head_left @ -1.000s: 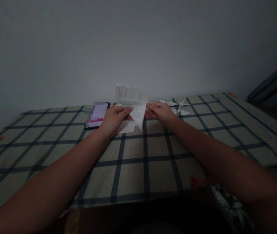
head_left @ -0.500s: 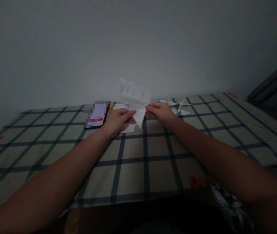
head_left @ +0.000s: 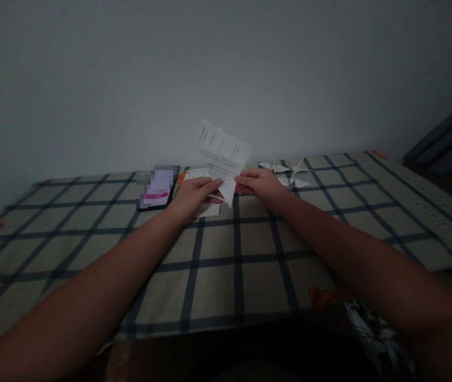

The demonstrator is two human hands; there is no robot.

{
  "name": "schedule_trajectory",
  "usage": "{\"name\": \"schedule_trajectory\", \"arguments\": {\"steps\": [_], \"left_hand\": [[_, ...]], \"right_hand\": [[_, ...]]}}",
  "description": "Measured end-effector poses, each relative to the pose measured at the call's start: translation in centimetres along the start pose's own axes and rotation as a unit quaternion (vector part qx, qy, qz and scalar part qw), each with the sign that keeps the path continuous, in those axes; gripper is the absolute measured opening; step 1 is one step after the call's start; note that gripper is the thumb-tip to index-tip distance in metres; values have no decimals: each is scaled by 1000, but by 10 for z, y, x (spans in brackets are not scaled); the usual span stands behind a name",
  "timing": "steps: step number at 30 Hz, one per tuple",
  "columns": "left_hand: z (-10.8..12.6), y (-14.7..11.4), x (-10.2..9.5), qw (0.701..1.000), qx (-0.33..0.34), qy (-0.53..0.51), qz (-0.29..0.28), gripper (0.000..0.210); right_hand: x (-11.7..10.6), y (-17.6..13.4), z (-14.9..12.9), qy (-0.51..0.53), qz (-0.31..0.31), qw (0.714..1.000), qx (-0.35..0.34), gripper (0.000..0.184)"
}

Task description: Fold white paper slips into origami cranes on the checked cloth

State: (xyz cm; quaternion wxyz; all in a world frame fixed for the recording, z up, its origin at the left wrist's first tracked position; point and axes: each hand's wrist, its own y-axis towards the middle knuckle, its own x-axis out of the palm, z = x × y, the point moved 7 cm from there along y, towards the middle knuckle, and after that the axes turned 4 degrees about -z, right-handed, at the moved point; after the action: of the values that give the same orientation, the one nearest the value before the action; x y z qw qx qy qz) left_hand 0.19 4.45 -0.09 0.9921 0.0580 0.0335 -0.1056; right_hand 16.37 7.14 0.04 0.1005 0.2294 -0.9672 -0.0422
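The left hand [head_left: 194,197] pinches the lower left of a creased, printed paper sheet [head_left: 226,154] between thumb and fingers, while the right hand [head_left: 263,187] grips its lower right edge — the sheet tilts up between them, above the desk. Beneath and beside the left hand lies white paper [head_left: 210,210]; a lit-screen device [head_left: 159,188] rests farther left, and folded paper cranes [head_left: 295,181] sit just beyond the right hand — all on a checked tablecloth [head_left: 252,239].
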Motion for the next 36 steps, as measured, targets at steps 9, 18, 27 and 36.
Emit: {"name": "schedule_trajectory", "arguments": {"steps": [9, 18, 27, 36], "left_hand": [[21, -10, 1, 991, 6, 133, 34, 34], [2, -3, 2, 1000, -10, 26, -2, 39], [-1, -2, 3, 999, -18, 35, -27, 35], [-9, -2, 10, 997, -40, -24, -67, 33]], "right_hand": [[2, 0, 4, 22, -18, 1000, 10, 5], [3, -2, 1, -29, -7, 999, 13, 8], [4, -3, 0, -25, 18, 1000, 2, 9], [2, -2, 0, -8, 39, 999, -3, 9]]}}
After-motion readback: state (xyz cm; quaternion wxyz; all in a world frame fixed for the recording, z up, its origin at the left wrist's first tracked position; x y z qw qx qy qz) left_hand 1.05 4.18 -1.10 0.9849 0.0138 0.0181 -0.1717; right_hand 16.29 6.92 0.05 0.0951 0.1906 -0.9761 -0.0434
